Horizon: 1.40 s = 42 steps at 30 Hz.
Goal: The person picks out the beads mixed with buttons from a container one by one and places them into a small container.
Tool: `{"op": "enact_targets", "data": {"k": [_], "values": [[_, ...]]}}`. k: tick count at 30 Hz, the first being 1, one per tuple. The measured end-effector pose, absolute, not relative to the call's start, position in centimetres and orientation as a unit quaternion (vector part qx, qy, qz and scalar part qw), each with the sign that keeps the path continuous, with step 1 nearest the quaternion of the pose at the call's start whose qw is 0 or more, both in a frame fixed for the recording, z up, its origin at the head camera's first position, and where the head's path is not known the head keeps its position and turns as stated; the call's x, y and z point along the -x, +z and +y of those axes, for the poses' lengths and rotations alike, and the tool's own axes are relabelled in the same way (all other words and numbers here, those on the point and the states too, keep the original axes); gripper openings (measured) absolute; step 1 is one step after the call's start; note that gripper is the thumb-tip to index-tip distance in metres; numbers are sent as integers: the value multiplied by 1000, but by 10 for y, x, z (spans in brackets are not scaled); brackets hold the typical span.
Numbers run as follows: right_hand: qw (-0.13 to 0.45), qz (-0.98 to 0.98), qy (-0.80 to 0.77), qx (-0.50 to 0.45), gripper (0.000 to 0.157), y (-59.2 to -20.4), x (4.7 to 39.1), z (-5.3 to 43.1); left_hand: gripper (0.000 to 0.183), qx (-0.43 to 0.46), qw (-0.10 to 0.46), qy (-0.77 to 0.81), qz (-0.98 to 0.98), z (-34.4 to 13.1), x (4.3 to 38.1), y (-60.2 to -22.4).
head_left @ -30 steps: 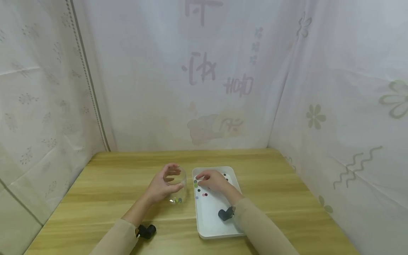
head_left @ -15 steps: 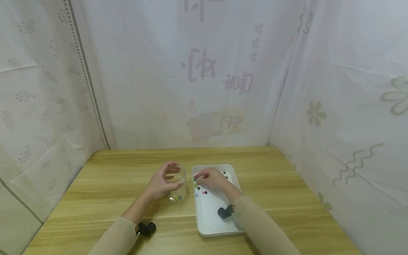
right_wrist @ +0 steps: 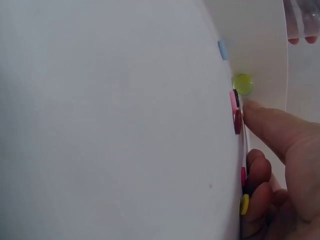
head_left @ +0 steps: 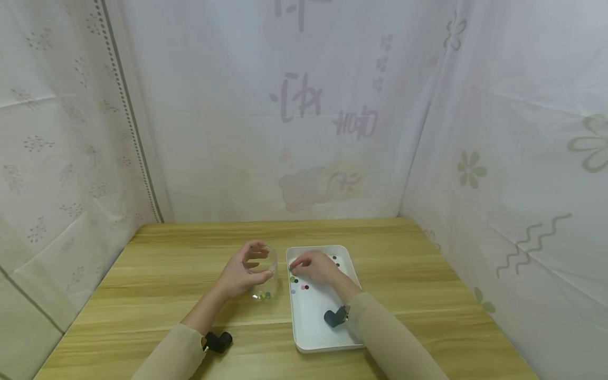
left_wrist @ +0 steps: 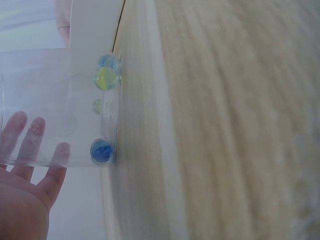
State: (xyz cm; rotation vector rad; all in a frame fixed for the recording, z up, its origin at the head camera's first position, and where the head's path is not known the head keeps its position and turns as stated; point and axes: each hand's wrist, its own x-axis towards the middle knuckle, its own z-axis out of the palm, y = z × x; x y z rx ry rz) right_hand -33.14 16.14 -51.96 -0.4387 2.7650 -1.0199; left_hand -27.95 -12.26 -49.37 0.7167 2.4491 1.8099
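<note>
My left hand (head_left: 241, 275) grips a clear jar (head_left: 272, 264) standing upright on the table, its fingers behind and its thumb at the near side. Several glass marbles (left_wrist: 106, 78) lie on the jar's bottom. Inside the white tray (head_left: 328, 330) is my right hand (head_left: 319, 268), its thumb and forefinger at a dark marble (head_left: 292, 268) by the left wall; whether they pinch it is hidden. A yellow-green marble (right_wrist: 243, 84) rests beside the thumb, against the tray wall. Other fingers of this hand are curled near the tray floor.
Several flat button-like discs lie in the tray, including a pink disc (right_wrist: 233, 102), a yellow disc (right_wrist: 244, 204) and a pale blue disc (right_wrist: 223, 50). The wooden table (head_left: 157, 274) is enclosed by patterned curtains (head_left: 214, 158). Black wrist cameras (head_left: 218, 342) hang from both sleeves.
My right thumb and forefinger have drawn closer together around the dark marble. The yellow-green marble has shifted slightly toward me along the wall. The left hand and jar stay in place.
</note>
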Motion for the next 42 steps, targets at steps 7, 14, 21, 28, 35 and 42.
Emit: {"op": "enact_targets", "data": {"k": [7, 14, 21, 28, 35, 42], "values": [[83, 915, -365, 152, 15, -518, 330, 163, 74, -228, 6, 579, 783, -122, 279, -493], [102, 898, -410, 128, 17, -511, 329, 164, 75, -226, 4, 582, 781, -122, 279, -493], [114, 890, -428, 108, 19, -504, 328, 165, 76, -232, 5, 582, 779, -122, 281, -495], [100, 884, -447, 95, 18, -501, 332, 168, 76, -233, 5, 585, 777, -122, 281, -495], [92, 851, -507, 98, 23, -496, 332, 173, 76, -228, 4, 584, 779, -122, 280, -493], [68, 843, -523, 105, 26, -491, 330, 175, 79, -231, 5, 581, 780, -121, 280, -493]]}}
